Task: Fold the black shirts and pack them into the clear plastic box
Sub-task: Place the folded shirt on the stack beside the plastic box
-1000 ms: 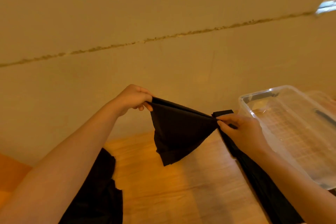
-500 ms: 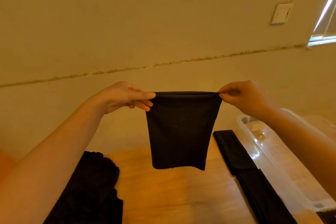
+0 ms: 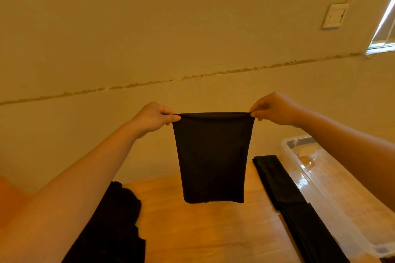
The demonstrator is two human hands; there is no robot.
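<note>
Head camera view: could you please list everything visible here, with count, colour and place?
held black shirt: one, black, hanging in the air above the table, centre
folded black shirts: a row, count unclear, black, lying on the table beside the box
black clothes pile: one heap, black, table's left side
clear plastic box: one, transparent, right side of the table
wooden table: one, light brown, bottom
wall switch plate: one, pale, upper right wall
window edge: one, bright, far right
left hand: pinches the shirt's top left corner
right hand: pinches the top right corner
</note>
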